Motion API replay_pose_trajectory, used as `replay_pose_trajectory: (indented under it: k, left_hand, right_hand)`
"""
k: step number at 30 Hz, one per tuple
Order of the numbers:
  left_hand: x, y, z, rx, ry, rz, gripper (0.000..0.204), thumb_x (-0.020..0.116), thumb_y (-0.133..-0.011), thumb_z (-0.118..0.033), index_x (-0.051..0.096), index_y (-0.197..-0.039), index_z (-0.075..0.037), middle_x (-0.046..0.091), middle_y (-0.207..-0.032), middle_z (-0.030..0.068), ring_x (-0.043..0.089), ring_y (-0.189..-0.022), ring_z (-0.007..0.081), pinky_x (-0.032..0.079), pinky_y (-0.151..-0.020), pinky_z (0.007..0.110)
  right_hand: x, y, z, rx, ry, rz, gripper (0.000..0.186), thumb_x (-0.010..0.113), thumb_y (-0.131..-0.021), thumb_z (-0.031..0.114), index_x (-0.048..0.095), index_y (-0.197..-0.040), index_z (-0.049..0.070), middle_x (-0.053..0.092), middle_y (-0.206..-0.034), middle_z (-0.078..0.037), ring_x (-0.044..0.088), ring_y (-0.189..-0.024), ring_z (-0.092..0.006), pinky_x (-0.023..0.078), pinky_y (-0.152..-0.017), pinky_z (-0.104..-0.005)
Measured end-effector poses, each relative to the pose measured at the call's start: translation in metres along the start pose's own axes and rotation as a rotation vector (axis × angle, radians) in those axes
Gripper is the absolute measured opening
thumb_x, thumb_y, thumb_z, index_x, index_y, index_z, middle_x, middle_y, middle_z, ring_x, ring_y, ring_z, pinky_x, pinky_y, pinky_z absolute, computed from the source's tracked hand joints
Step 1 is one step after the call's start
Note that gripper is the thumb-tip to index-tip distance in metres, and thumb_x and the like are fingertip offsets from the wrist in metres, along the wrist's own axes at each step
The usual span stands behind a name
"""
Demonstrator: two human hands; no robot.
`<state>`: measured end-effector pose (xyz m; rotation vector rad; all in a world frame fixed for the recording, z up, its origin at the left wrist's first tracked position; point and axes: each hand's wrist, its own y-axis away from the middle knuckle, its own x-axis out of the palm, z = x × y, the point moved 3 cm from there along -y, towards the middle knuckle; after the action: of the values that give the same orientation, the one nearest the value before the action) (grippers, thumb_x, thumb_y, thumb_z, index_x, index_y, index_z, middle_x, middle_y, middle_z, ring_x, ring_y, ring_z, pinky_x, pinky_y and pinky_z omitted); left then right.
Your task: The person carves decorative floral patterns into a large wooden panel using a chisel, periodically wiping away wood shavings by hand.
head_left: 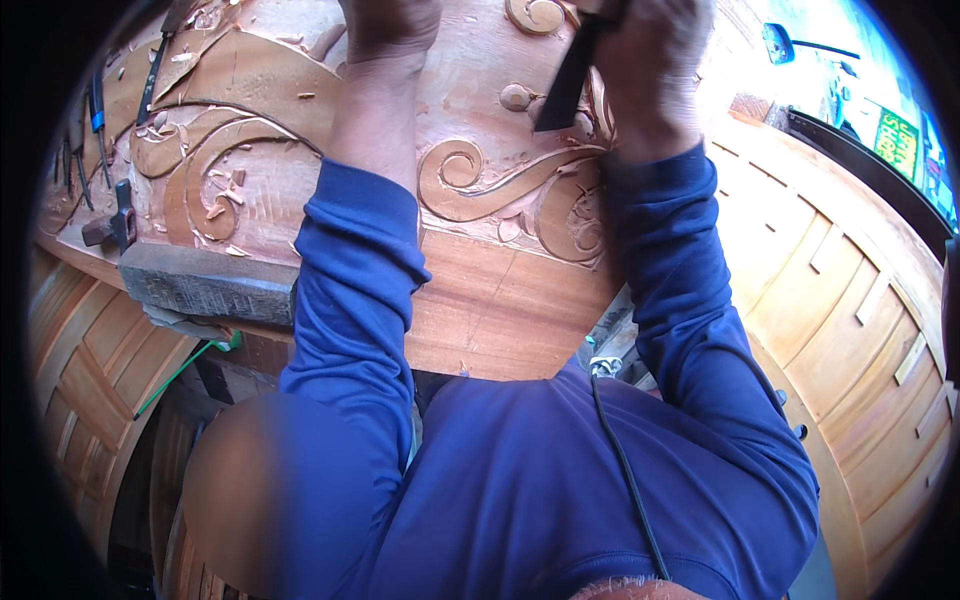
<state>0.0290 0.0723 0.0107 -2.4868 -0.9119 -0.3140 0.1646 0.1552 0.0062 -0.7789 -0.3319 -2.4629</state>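
A carved wooden panel [475,130] with raised scrolls and leaf shapes lies before me, scattered with chips. My right hand [655,70], slightly blurred, is closed around a tool with a dark, flared, flat blade [568,85]. That blade hangs over the carving, just above a curling scroll [490,180]; whether it touches the wood I cannot tell. My left hand [395,25] is over the panel at the top edge. Its fingers are out of the picture, so what it holds does not show.
A hammer [122,215] and a dark block [210,283] lie at the panel's near left edge. Several slim carving tools [97,115] rest farther left. Wooden panelling [830,300] stands on the right, beside a parked vehicle [870,140]. A green strap [175,375] hangs lower left.
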Motion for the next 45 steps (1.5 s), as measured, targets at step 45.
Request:
replay_pose_trajectory:
  k: [45]
  left_hand:
    - [0.034,0.004,0.002,-0.226,0.09,0.184,0.072,0.035,-0.109,-0.06,0.041,-0.158,-0.006,0.063,-0.132,0.0149,0.065,-0.106,0.0168,0.052,-0.09,0.028]
  right_hand:
    - [0.018,0.022,-0.009,-0.217,0.118,0.004,0.028,0.046,-0.113,0.03,0.058,-0.109,0.006,0.059,-0.074,-0.004,0.054,-0.05,-0.01,0.045,-0.043,-0.0244]
